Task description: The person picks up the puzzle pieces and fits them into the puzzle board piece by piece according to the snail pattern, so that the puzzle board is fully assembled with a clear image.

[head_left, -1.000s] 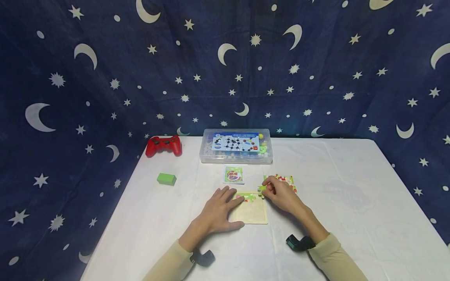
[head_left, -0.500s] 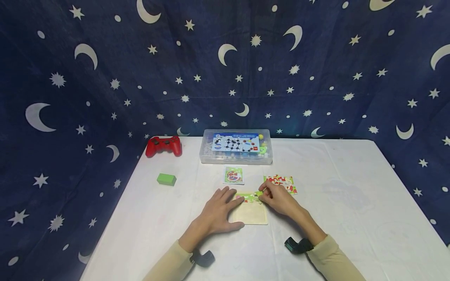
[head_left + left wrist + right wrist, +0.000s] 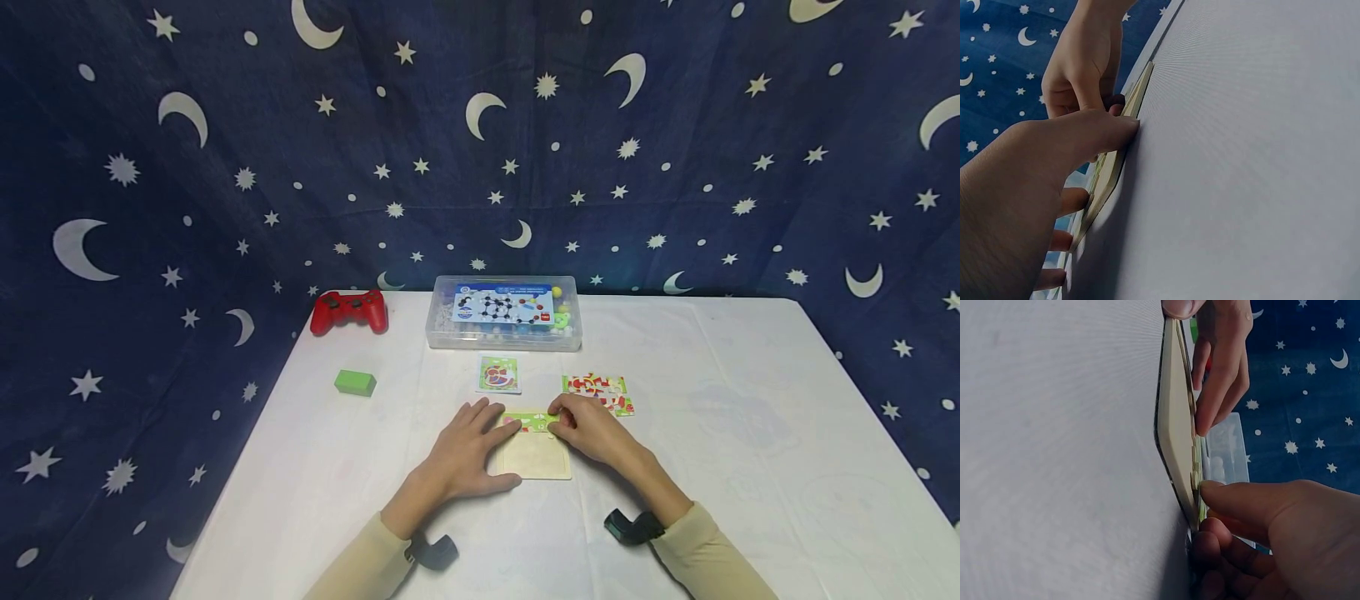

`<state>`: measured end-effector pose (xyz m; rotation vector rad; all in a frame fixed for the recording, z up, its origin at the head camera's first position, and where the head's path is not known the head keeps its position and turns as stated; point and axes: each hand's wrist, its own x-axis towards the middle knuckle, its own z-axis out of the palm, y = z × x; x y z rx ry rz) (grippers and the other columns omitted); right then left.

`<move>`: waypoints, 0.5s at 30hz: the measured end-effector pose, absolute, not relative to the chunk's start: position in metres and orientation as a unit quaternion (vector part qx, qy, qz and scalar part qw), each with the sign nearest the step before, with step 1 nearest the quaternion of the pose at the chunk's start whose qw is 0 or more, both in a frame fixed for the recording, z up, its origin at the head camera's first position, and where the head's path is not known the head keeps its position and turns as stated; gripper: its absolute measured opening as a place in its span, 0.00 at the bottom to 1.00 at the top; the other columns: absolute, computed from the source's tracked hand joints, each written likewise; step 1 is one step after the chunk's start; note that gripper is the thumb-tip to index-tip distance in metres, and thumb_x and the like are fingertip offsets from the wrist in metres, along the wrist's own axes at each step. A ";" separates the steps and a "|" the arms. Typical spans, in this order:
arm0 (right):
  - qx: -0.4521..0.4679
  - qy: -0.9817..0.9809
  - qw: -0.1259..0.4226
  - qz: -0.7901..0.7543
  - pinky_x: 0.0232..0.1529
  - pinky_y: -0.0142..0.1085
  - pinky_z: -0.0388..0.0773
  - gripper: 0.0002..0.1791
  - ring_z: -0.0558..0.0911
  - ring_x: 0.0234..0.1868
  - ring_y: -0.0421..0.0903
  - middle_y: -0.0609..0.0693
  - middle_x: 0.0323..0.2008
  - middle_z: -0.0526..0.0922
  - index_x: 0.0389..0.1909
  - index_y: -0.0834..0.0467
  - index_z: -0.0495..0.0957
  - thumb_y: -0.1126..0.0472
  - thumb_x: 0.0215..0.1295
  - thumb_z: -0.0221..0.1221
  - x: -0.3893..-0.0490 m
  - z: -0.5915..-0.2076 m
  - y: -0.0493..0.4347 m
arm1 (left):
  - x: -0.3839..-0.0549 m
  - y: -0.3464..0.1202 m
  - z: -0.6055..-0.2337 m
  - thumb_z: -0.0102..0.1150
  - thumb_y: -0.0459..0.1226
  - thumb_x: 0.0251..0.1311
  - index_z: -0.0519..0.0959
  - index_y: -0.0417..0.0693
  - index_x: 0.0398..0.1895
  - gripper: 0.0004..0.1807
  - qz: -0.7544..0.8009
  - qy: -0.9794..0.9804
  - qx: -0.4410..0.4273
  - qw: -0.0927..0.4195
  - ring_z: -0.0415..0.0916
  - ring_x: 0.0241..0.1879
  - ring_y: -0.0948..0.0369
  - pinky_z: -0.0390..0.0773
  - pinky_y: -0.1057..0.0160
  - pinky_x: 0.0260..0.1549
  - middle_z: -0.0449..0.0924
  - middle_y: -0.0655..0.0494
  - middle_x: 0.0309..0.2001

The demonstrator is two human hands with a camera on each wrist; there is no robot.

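Note:
A pale wooden puzzle tray (image 3: 534, 457) lies on the white table, with a row of green puzzle pieces (image 3: 534, 422) along its far edge. My left hand (image 3: 470, 450) rests spread over the tray's left side, its thumb on the near edge; in the left wrist view the thumb lies over the tray's rim (image 3: 1107, 176). At the row's right end my right hand (image 3: 594, 427) pinches a green puzzle piece (image 3: 554, 417), mostly hidden by the fingers. The right wrist view has the thumb and curled fingers of this hand (image 3: 1254, 519) at the tray's edge (image 3: 1175, 419).
Red and green puzzle pieces (image 3: 600, 390) lie together just behind the right hand. A small picture card (image 3: 498, 375) sits behind the tray, and a clear plastic case (image 3: 504, 335) behind that. A green block (image 3: 356, 382) and red game controller (image 3: 349, 312) are at the left.
My right hand has moved left from beside the loose pieces, bringing a green piece to the right end of the row in the tray. The left hand has stayed put.

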<state>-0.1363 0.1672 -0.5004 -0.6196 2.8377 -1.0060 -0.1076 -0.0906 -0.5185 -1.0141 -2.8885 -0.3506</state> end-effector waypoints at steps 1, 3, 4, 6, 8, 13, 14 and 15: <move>-0.206 0.922 0.031 -0.326 0.26 0.27 0.66 0.08 0.68 0.25 0.34 0.41 0.23 0.73 0.40 0.58 0.83 0.62 0.60 0.68 -0.136 -0.500 0.167 | -0.107 -0.091 -0.518 0.56 0.69 0.53 0.71 0.64 0.71 0.43 -0.115 -0.937 -0.329 0.031 0.60 0.75 0.48 0.61 0.46 0.75 0.67 0.53 0.71; -0.213 0.923 0.026 -0.320 0.26 0.27 0.67 0.08 0.69 0.26 0.34 0.40 0.24 0.74 0.40 0.58 0.84 0.62 0.60 0.68 -0.136 -0.501 0.166 | -0.107 -0.091 -0.517 0.56 0.69 0.53 0.71 0.64 0.71 0.43 -0.115 -0.937 -0.329 0.032 0.60 0.75 0.48 0.62 0.46 0.75 0.67 0.53 0.71; -0.215 0.923 0.024 -0.317 0.27 0.27 0.67 0.08 0.69 0.26 0.34 0.40 0.24 0.74 0.40 0.58 0.84 0.62 0.60 0.68 -0.136 -0.501 0.166 | -0.107 -0.091 -0.517 0.56 0.69 0.53 0.71 0.64 0.71 0.43 -0.115 -0.937 -0.329 0.032 0.60 0.75 0.48 0.62 0.46 0.75 0.67 0.54 0.71; -0.217 0.924 0.021 -0.314 0.28 0.27 0.67 0.08 0.69 0.27 0.34 0.40 0.25 0.75 0.41 0.57 0.84 0.62 0.60 0.68 -0.136 -0.502 0.166 | -0.107 -0.091 -0.517 0.56 0.69 0.53 0.70 0.64 0.71 0.43 -0.114 -0.937 -0.328 0.030 0.60 0.75 0.48 0.61 0.46 0.75 0.67 0.54 0.71; -0.216 0.925 0.022 -0.313 0.29 0.28 0.68 0.08 0.69 0.28 0.35 0.40 0.26 0.75 0.40 0.56 0.84 0.61 0.61 0.68 -0.136 -0.503 0.166 | -0.107 -0.091 -0.517 0.55 0.69 0.53 0.70 0.64 0.71 0.43 -0.113 -0.937 -0.328 0.027 0.59 0.76 0.48 0.61 0.46 0.75 0.67 0.54 0.71; -0.214 0.924 0.020 -0.315 0.31 0.29 0.69 0.07 0.70 0.30 0.35 0.40 0.27 0.76 0.40 0.55 0.85 0.61 0.61 0.68 -0.135 -0.504 0.166 | -0.108 -0.092 -0.516 0.56 0.69 0.53 0.70 0.64 0.72 0.43 -0.114 -0.937 -0.330 0.016 0.59 0.76 0.49 0.61 0.47 0.76 0.66 0.54 0.72; -0.215 0.924 0.018 -0.316 0.31 0.29 0.70 0.07 0.70 0.30 0.35 0.40 0.27 0.76 0.39 0.55 0.85 0.61 0.61 0.68 -0.135 -0.504 0.166 | -0.109 -0.093 -0.515 0.56 0.69 0.53 0.70 0.63 0.72 0.43 -0.115 -0.937 -0.331 0.014 0.59 0.76 0.49 0.60 0.47 0.76 0.66 0.54 0.72; -0.216 0.923 0.016 -0.317 0.31 0.29 0.70 0.07 0.70 0.30 0.35 0.40 0.27 0.76 0.39 0.55 0.85 0.61 0.61 0.68 -0.135 -0.504 0.166 | -0.109 -0.094 -0.514 0.56 0.69 0.53 0.70 0.63 0.72 0.44 -0.116 -0.936 -0.331 0.011 0.59 0.76 0.49 0.60 0.48 0.76 0.66 0.55 0.72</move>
